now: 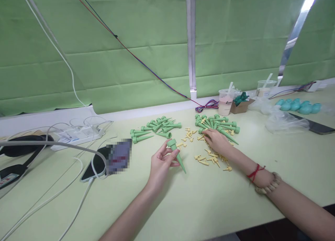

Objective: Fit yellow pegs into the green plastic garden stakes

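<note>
- We grip one green spike (176, 153) in our left hand (160, 164), fingers pinching its wide collar, tip angled toward the table's (209, 206) near edge.
- Our right hand (216, 140) rests loosely curled, fingertips down among the small yellow pieces (209, 159) at mid-table, pinching nothing we can see.
- We judge it best to lift a single piece cleanly and keep the collar steady.
- Two green piles (154, 129) lie nearer the far edge.

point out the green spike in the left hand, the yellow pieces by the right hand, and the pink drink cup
green spike (177, 155), head view, mid shaft
yellow pieces (209, 159), head view, middle of scatter
pink drink cup (225, 103), head view, cup wall
</note>
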Demonstrator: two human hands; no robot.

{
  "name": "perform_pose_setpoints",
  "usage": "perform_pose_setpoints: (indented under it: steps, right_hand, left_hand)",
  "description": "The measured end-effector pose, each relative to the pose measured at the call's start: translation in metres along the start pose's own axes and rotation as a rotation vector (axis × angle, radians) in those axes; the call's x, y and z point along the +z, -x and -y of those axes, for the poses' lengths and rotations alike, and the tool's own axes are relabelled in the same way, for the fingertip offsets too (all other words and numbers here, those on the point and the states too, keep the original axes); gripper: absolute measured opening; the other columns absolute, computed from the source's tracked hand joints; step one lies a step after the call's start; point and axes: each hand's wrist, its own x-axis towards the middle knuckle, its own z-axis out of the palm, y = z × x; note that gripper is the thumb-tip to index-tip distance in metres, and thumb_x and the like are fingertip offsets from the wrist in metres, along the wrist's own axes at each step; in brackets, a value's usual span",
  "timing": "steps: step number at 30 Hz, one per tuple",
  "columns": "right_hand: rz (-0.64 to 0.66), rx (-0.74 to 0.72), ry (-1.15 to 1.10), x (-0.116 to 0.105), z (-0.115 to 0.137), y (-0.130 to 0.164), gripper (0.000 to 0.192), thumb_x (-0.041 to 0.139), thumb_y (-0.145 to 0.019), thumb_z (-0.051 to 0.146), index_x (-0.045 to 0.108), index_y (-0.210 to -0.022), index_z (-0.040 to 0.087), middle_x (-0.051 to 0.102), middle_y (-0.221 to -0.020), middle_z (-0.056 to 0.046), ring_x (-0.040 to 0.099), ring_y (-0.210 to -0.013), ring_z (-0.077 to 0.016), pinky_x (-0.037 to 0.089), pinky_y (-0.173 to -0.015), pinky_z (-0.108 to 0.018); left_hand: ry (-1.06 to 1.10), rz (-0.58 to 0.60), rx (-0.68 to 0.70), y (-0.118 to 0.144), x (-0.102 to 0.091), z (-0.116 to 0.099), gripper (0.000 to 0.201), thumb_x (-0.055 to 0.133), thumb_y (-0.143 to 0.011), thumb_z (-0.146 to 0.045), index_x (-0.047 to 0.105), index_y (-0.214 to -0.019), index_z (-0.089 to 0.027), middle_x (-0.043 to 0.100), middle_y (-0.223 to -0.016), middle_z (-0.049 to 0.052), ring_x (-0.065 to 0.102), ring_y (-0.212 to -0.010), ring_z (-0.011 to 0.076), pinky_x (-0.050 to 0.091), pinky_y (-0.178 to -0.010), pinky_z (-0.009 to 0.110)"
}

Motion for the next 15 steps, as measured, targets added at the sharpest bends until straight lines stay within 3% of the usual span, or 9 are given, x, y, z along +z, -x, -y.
perform_pose_setpoints:
  steps: [4, 10, 15]
  right_hand:
    - [0.038, -0.029, 0.043, 0.0108, -0.0040, -0.0025, 0.028, 0.042, -0.087, 0.020, 0.062, -0.107, 0.014, 0.062, -0.102, -0.012, 0.055, -0.096, -0.0250, 0.039, -0.077, -0.033]
    - [0.008, -0.018, 0.001, 0.0043, 0.0002, -0.0029, 0.018, 0.051, -0.083, 0.020, 0.069, -0.082, 0.019, 0.068, -0.090, -0.007, 0.057, -0.092, -0.0235, 0.037, -0.079, -0.035]
    - [0.028, 0.001, -0.092, 0.0036, -0.0025, -0.0039, 0.019, 0.056, -0.078, 0.013, 0.067, -0.093, 0.014, 0.069, -0.084, -0.007, 0.062, -0.076, -0.0180, 0.043, -0.069, -0.028]
  left_hand:
    - [0.001, 0.052, -0.013, 0.0009, 0.0026, 0.0047, 0.064, 0.072, -0.062, -0.036, 0.053, -0.120, -0.018, 0.059, -0.077, 0.002, 0.057, -0.059, 0.0100, 0.055, -0.054, 0.023]
    - [0.012, 0.143, -0.046, 0.0026, 0.0048, 0.0061, 0.061, 0.074, -0.059, -0.035, 0.057, -0.115, -0.018, 0.054, -0.070, -0.001, 0.058, -0.058, 0.0116, 0.054, -0.051, 0.024]
    - [-0.004, 0.171, -0.068, 0.0010, 0.0032, 0.0064, 0.062, 0.073, -0.062, -0.036, 0.055, -0.118, -0.016, 0.059, -0.075, 0.003, 0.056, -0.057, 0.0097, 0.054, -0.052, 0.023]
